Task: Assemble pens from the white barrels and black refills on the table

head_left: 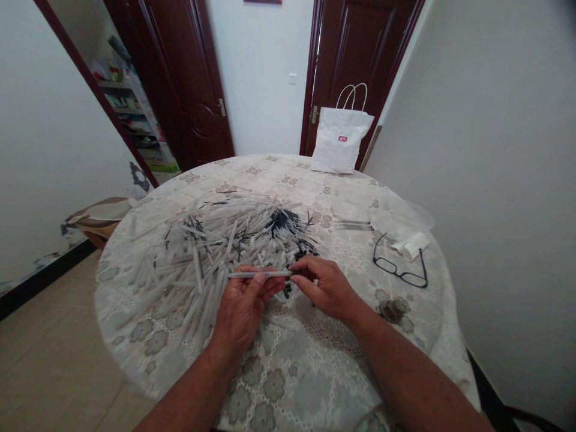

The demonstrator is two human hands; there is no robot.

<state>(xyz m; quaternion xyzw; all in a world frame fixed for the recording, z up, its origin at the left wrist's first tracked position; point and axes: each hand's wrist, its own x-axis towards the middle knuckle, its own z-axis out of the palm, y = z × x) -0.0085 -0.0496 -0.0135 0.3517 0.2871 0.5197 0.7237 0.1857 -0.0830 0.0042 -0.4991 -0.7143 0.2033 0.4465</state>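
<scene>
- Centre frame: the left hand (pixel 243 306) pinches a thin white tube (pixel 258 275) level between thumb and fingers, above the near edge of the pile.
- The right hand (pixel 326 285) closes its fingertips on the tube's right end; what it grips there is too small to tell.
- Behind the hands, a wide pile (pixel 211 252) of white tubes and black pieces spreads over the left and middle of the table (pixel 292 372), reaching close to its left rim.
- Lower centre, between the forearms and the near rim, the floral cloth lies bare.
- Right of the hands: glasses (pixel 400 264), with a crumpled tissue (pixel 410 245) just beyond them, both short of the right rim.
- A few finished pens (pixel 353 225) lie apart, centre right.
- Far rim, upper centre: a white bag (pixel 341 139) stands before a dark door (pixel 360 54).
- Left of the frame: tiled floor (pixel 49 348) runs open beside the table.
</scene>
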